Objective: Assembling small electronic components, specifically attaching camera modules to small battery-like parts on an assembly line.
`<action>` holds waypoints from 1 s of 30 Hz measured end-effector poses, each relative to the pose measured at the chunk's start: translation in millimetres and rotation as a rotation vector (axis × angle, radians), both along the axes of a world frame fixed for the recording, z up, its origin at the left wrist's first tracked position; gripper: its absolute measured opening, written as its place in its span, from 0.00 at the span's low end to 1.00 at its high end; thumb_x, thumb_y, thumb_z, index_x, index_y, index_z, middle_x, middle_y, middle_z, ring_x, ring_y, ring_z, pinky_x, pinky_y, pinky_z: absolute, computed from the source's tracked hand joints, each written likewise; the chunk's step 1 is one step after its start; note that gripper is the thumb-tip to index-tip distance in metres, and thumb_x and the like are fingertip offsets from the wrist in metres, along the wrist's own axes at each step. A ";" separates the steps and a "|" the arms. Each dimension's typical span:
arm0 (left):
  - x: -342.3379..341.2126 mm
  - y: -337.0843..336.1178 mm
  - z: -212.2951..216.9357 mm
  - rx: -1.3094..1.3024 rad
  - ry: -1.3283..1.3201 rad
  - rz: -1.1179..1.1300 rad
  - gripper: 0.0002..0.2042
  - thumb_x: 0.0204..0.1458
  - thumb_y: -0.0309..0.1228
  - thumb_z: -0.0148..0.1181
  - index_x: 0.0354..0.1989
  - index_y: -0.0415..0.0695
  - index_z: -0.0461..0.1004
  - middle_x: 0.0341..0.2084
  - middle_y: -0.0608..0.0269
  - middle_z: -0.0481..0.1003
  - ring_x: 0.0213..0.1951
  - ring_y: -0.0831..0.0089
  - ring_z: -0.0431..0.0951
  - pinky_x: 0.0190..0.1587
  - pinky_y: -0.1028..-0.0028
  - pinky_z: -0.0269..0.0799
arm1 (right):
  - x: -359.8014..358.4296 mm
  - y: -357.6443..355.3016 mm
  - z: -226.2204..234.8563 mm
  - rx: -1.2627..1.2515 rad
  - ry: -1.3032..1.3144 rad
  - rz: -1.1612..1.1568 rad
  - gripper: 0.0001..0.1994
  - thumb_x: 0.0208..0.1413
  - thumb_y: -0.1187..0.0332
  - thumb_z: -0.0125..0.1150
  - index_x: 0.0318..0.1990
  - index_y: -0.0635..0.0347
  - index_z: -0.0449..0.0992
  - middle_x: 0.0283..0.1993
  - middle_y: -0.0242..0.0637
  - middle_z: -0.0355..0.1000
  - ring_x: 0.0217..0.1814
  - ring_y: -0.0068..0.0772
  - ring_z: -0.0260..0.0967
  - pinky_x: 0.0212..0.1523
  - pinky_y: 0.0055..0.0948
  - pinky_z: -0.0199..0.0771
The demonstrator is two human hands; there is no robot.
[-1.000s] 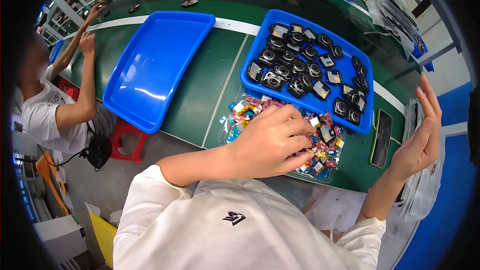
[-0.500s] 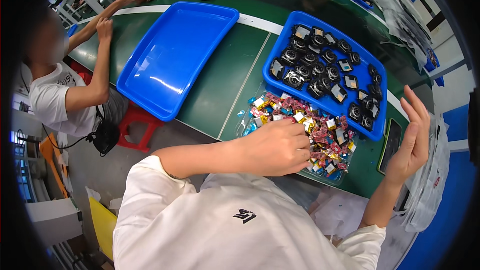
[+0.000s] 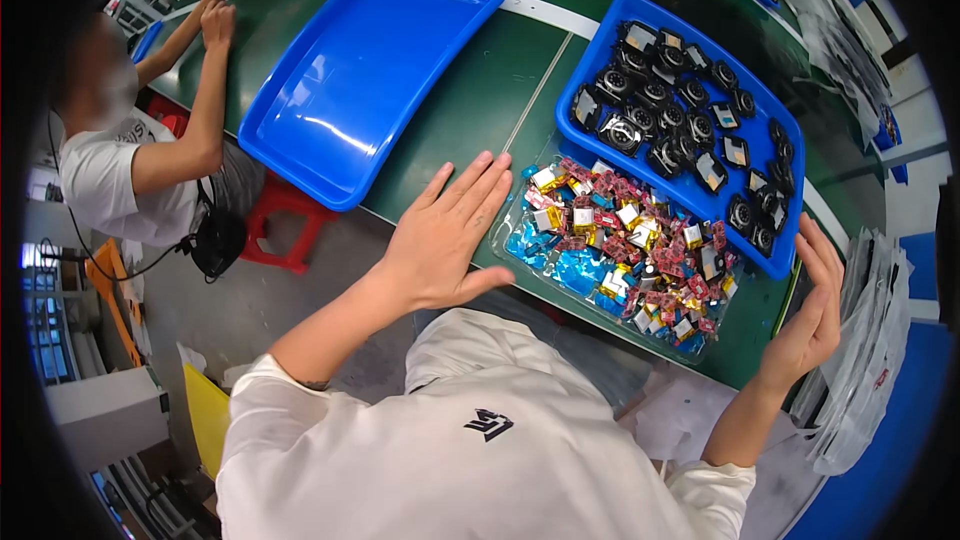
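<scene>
My left hand (image 3: 452, 237) is flat, palm down, with its fingers outstretched and thumb apart, at the green table's near edge. It holds nothing. Just right of it lies a clear plastic tray (image 3: 545, 275) heaped with small circuit boards (image 3: 640, 240), red with silver and yellow parts, some on blue film. My right hand (image 3: 808, 315) is raised at the table's right side, fingers extended and nothing visible in it. It is nearest the lower right corner of a blue tray (image 3: 690, 202) holding many round black device housings (image 3: 665, 120).
A second blue tray (image 3: 330, 140), bare inside, lies at left on the green table (image 3: 480, 100). Beyond it sits a co-worker (image 3: 120, 170) with arms on the table. A red stool (image 3: 290, 230) stands below. Stacked translucent bags (image 3: 855, 360) hang at right.
My left hand has moved left, off the circuit boards, and its curled fingers have straightened. My right hand has shifted slightly down. The view has tilted, so the trays appear higher.
</scene>
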State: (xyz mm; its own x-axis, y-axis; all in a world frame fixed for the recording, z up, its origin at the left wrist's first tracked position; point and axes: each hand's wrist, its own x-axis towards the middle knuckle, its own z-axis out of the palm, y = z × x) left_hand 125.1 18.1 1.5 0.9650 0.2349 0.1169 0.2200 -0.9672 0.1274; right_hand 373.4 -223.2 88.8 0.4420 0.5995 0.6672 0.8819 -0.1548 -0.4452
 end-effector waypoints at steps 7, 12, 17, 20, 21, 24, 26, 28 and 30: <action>-3.7 5.6 5.3 -0.324 -0.108 -0.021 0.53 0.47 0.72 0.35 0.68 0.36 0.43 0.68 0.48 0.47 0.69 0.57 0.46 0.68 0.58 0.40 | -3.6 -3.4 -6.7 0.023 0.048 0.055 0.24 0.66 0.60 0.36 0.41 0.73 0.76 0.46 0.50 0.74 0.53 0.47 0.69 0.58 0.42 0.62; -8.7 11.9 12.2 -1.694 -0.741 -0.005 0.51 0.49 0.72 0.28 0.69 0.37 0.38 0.70 0.50 0.36 0.71 0.59 0.34 0.70 0.63 0.31 | -6.7 -5.1 -23.9 0.020 0.136 0.056 0.24 0.66 0.61 0.36 0.40 0.73 0.77 0.46 0.49 0.75 0.53 0.46 0.69 0.57 0.40 0.63; 1.3 9.7 14.3 -2.095 -0.966 -0.059 0.48 0.53 0.68 0.28 0.69 0.36 0.38 0.70 0.50 0.37 0.71 0.59 0.35 0.69 0.60 0.34 | -7.8 -9.9 -38.4 0.011 0.227 0.030 0.23 0.66 0.60 0.39 0.41 0.73 0.76 0.47 0.49 0.75 0.53 0.43 0.69 0.57 0.39 0.62; 10.1 6.8 18.0 -2.023 -0.972 -0.054 0.45 0.56 0.65 0.30 0.69 0.36 0.39 0.70 0.49 0.37 0.71 0.59 0.37 0.69 0.60 0.35 | -13.6 -4.9 -45.5 0.111 0.330 0.004 0.22 0.67 0.61 0.37 0.45 0.73 0.74 0.52 0.51 0.71 0.57 0.43 0.67 0.60 0.38 0.61; 12.7 4.4 19.0 -1.976 -0.941 -0.060 0.45 0.56 0.65 0.30 0.69 0.36 0.39 0.70 0.49 0.38 0.71 0.58 0.37 0.69 0.60 0.35 | -13.8 -5.4 -46.3 0.133 0.357 0.012 0.21 0.67 0.63 0.36 0.46 0.73 0.73 0.54 0.52 0.69 0.59 0.43 0.66 0.61 0.37 0.60; 22.6 -2.7 15.5 -1.839 -0.862 -0.092 0.44 0.56 0.64 0.28 0.69 0.36 0.41 0.69 0.48 0.41 0.71 0.58 0.39 0.68 0.59 0.36 | -16.6 -4.3 -45.6 0.146 0.286 -0.060 0.21 0.66 0.62 0.39 0.44 0.72 0.75 0.53 0.51 0.70 0.57 0.43 0.66 0.59 0.37 0.61; 28.2 -5.4 11.1 -1.687 -0.851 -0.015 0.41 0.58 0.62 0.28 0.68 0.36 0.47 0.68 0.48 0.47 0.69 0.58 0.46 0.66 0.59 0.43 | -14.1 -6.8 -42.8 0.181 0.186 -0.139 0.19 0.64 0.63 0.41 0.42 0.70 0.76 0.52 0.50 0.71 0.54 0.44 0.67 0.57 0.38 0.61; 31.2 -6.9 1.1 -1.532 -0.852 0.108 0.35 0.61 0.56 0.28 0.64 0.37 0.56 0.64 0.48 0.56 0.65 0.59 0.56 0.63 0.61 0.52 | -5.1 -18.2 -40.8 0.191 0.019 -0.250 0.19 0.64 0.63 0.40 0.43 0.71 0.76 0.53 0.50 0.71 0.56 0.45 0.65 0.57 0.38 0.62; 27.4 -4.3 -11.4 -1.474 -0.906 0.181 0.28 0.63 0.47 0.31 0.59 0.36 0.62 0.58 0.49 0.64 0.58 0.63 0.64 0.57 0.65 0.59 | 3.0 -29.4 -36.3 0.250 -0.064 -0.366 0.21 0.65 0.64 0.38 0.43 0.73 0.75 0.55 0.52 0.69 0.58 0.46 0.64 0.59 0.39 0.60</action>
